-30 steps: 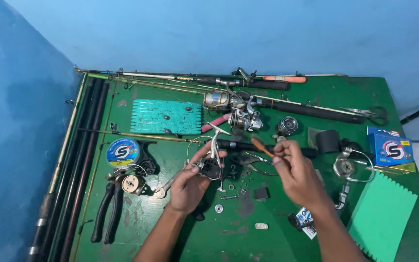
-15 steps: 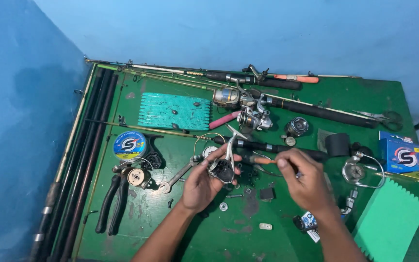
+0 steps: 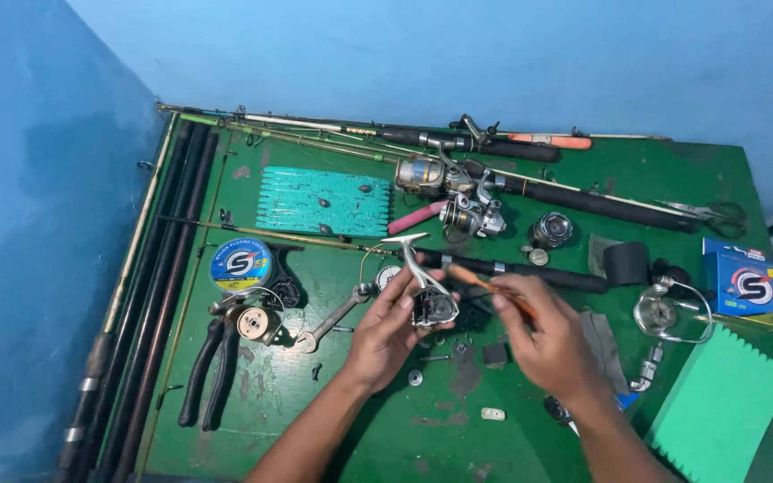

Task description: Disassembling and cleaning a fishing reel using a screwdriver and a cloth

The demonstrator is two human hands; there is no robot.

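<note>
Two hands meet over the middle of the green worktop [image 3: 691, 179], seen from the head camera. Her or his left hand [image 3: 385, 326] lifts a stripped spinning reel body [image 3: 431, 302] clear of the surface, fingers clamped around it with the open side turned toward the right hand, so the inside can be reached. That right hand [image 3: 543, 335] pinches an orange-handled tool [image 3: 485, 286], fingers together, tip angled at the reel. Small screws and parts [image 3: 415, 377] lie just below, near the front edge. Pliers [image 3: 212, 367] rest toward the left edge.
</note>
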